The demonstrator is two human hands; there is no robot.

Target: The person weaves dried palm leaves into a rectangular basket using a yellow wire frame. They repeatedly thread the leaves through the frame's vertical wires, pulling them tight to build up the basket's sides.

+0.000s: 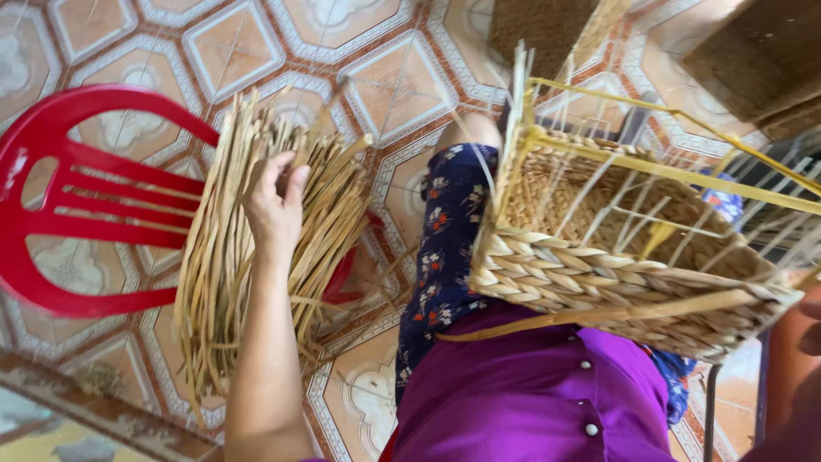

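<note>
Trainee: Shirt [530, 393] nearest, purple, buttoned. What sits next to it?

Instructor: Basket [599, 274], half-woven, resting on the lap against the shirt, tilted. Plaited bands cover its lower wall. Above them, a yellow frame [650, 167] stands bare with loose uprights.

Trainee: State of the left hand [274, 201]?

Instructor: It reaches out to the side and lies on the bundle [222, 282] of dried strands. The fingers curl onto the top strands and touch them. Whether they have clamped on any one strand cannot be told. The right hand does not show.

Trainee: Location of the bundle?

Instructor: Across the seat of a red chair [60, 205], ends hanging over its edge, well apart from the basket. Tiled floor [385, 77] lies beyond.

Trainee: Step in hand?

Instructor: Judged from the reach, strand selection: the hand is at the stock, not at the weave.

Trainee: Requirement for the next move?

Instructor: Probably a firm pinch on a single strand, and a pull along its length so its neighbours stay on the seat.
</note>
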